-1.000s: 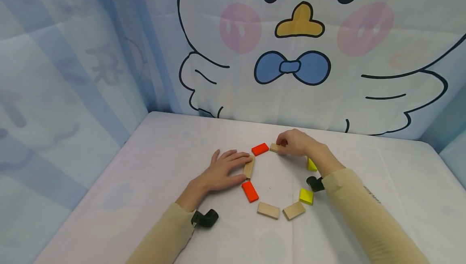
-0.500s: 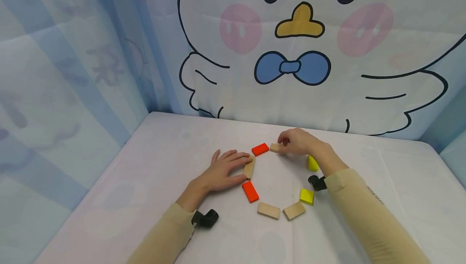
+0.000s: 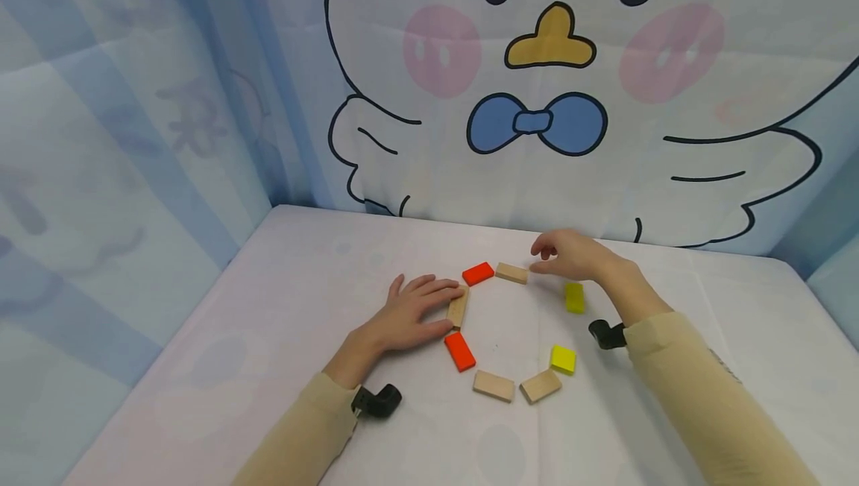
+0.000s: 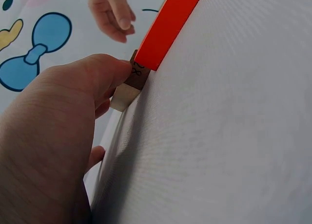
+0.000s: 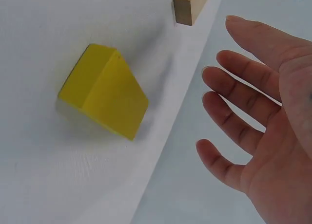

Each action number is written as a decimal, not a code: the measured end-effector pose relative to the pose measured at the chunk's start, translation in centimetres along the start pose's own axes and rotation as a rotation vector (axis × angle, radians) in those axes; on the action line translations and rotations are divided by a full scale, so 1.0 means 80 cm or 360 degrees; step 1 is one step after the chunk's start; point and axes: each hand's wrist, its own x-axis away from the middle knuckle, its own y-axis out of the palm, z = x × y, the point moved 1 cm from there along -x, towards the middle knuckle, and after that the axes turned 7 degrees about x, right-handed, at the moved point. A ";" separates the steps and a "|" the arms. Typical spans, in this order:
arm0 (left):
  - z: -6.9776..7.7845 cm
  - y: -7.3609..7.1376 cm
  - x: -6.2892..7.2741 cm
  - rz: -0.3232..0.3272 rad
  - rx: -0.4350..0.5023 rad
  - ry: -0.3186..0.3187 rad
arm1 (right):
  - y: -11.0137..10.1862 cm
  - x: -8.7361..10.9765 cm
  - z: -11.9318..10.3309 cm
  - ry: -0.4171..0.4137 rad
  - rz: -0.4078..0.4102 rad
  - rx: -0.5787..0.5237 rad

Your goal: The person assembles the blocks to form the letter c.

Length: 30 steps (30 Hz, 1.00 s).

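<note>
My left hand (image 3: 408,314) rests at a plain wooden block (image 3: 458,307) on the left of a ring of blocks. Its fingers lie spread, with thumb and forefinger touching that block. Dark markings show on the block's end (image 4: 138,77) in the left wrist view, close to a red block (image 3: 459,352). My right hand (image 3: 570,253) hovers at the back right, holding nothing, its fingers loosely bent. Just left of its fingertips lies another wooden block (image 3: 511,273), touching or nearly touching a second red block (image 3: 478,273). A yellow block (image 3: 574,297) lies below the right hand.
Two more wooden blocks (image 3: 493,386) (image 3: 540,386) and a yellow block (image 3: 563,359) form the near side of the ring. A gap separates the two yellow blocks on the right. Behind the white table (image 3: 376,441) hangs a cartoon-printed cloth (image 3: 537,188).
My right hand has let go of the back wooden block and moved right, away from it. That block now shows fully. The left hand has stayed in place.
</note>
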 end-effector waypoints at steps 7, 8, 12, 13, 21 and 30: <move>-0.001 -0.001 0.001 -0.0003 0.0003 -0.0006 | -0.002 0.013 0.009 0.0006 0.0036 0.0001; -0.001 -0.001 0.001 -0.0005 0.0002 -0.0005 | -0.002 0.015 0.010 0.0003 0.0043 0.0000; 0.000 -0.001 0.001 -0.0004 0.0004 0.0004 | -0.002 0.021 0.016 -0.0002 0.0054 -0.0009; 0.000 -0.001 0.001 -0.0004 0.0004 0.0006 | -0.001 0.023 0.018 -0.0004 0.0055 -0.0012; 0.001 -0.001 0.001 0.0004 -0.0002 0.0017 | 0.002 0.039 0.027 0.0018 0.0071 -0.0018; 0.000 0.000 0.001 -0.0002 -0.0007 0.0009 | 0.009 0.061 0.038 0.0096 0.0044 0.0019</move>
